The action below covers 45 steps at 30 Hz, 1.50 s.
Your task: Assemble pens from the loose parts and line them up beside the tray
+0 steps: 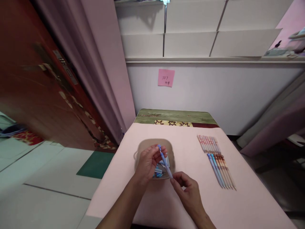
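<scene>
A blue pen [166, 163] slants between my two hands, over the right part of a beige basket [172, 149]. My left hand [149, 160] is above the basket, its thumb and fingers closed around the pen's upper end. With thumb and index finger, my right hand [187, 187] pinches the lower end just outside the basket's front right corner. Blue and white pen parts [158, 171] lie inside the basket, partly hidden by my left hand. To the right, blue and brown pens [221, 171] lie side by side in a row, below another row of pinkish pens [209, 144].
A pale pink cloth [114, 190] covers most of the table, leaving a green patterned strip [176, 114] at the back. Behind stands a white wall with a pink note [166, 78]. A reddish-brown door [47, 79] and a purple curtain [95, 63] are on the left.
</scene>
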Motion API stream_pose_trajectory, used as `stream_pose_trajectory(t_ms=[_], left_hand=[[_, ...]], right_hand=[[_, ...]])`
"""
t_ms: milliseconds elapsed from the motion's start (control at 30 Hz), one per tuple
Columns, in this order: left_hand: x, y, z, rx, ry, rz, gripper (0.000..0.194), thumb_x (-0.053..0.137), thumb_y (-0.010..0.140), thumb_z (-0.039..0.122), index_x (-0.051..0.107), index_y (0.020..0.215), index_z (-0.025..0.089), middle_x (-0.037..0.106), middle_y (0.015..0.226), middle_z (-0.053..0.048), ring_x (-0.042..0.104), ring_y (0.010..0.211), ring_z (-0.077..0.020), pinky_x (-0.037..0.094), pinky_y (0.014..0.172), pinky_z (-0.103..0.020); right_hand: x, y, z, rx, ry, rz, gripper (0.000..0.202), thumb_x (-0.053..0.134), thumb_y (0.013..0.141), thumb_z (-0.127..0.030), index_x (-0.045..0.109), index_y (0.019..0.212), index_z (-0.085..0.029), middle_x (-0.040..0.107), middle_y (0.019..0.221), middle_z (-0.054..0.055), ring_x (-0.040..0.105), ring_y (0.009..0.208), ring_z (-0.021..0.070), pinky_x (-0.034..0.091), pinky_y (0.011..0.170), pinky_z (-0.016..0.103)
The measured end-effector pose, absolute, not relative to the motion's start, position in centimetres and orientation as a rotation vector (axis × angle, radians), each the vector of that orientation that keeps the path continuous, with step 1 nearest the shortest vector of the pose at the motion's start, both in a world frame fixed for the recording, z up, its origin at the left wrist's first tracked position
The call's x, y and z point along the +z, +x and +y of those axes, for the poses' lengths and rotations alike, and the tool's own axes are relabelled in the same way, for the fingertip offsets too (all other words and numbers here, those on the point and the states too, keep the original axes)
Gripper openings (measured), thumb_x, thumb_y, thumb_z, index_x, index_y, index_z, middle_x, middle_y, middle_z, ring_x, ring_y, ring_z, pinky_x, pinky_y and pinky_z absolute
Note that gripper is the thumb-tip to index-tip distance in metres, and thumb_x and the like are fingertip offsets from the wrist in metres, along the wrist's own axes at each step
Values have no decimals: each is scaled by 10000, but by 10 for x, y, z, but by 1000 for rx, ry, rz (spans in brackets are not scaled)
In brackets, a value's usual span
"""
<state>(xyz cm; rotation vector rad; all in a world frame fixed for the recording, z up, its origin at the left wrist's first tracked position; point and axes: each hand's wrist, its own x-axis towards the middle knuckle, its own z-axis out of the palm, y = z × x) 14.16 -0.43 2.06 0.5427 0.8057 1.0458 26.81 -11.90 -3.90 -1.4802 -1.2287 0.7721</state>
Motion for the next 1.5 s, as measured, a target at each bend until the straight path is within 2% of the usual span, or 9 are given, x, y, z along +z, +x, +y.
stream_pose_trajectory(t_ms=[433,733,933,1100,1300,1500], left_hand=[[19,148,-13,1040,571,814,220,680,723,186,568,907,140,733,874,-107,703,867,-250,557,820,-390],[18,154,-19,1067,612,870,214,697,709,205,586,880,137,732,888,-112,703,860,-241,570,780,-367],[14,159,-22,1092,648,885,227,705,701,204,573,872,135,734,862,-108,710,809,-235,569,754,-353],[10,165,-26,1109,682,909,248,705,695,218,570,884,133,732,841,-107,711,783,-230,561,744,-345],[11,171,-34,1108,709,898,265,715,679,235,564,871,135,729,830,-98,705,791,-220,546,769,-345],[10,166,-39,1147,954,959,382,750,674,290,570,980,150,702,1024,-122,660,959,-222,506,869,-360]], right_hand=[[-38,268,-121,867,-1458,-1163,294,587,826,-451,638,741,-174,562,610,1,448,543,119,370,511,211],[-42,266,-124,747,-1480,-1194,266,607,818,-417,646,711,-177,572,588,-5,484,527,116,391,484,199],[-44,266,-127,626,-1563,-1209,185,615,812,-364,660,867,-193,619,614,-9,541,517,119,420,507,201],[-44,270,-130,584,-1630,-1213,133,627,791,-335,663,789,-208,619,584,-12,543,504,126,416,517,210],[-47,277,-132,503,-1625,-1239,117,623,787,-309,657,753,-202,622,662,7,540,539,126,406,513,210],[-57,289,-135,519,-1657,-1166,186,596,809,-359,670,797,-189,613,656,6,539,547,130,422,538,219]])
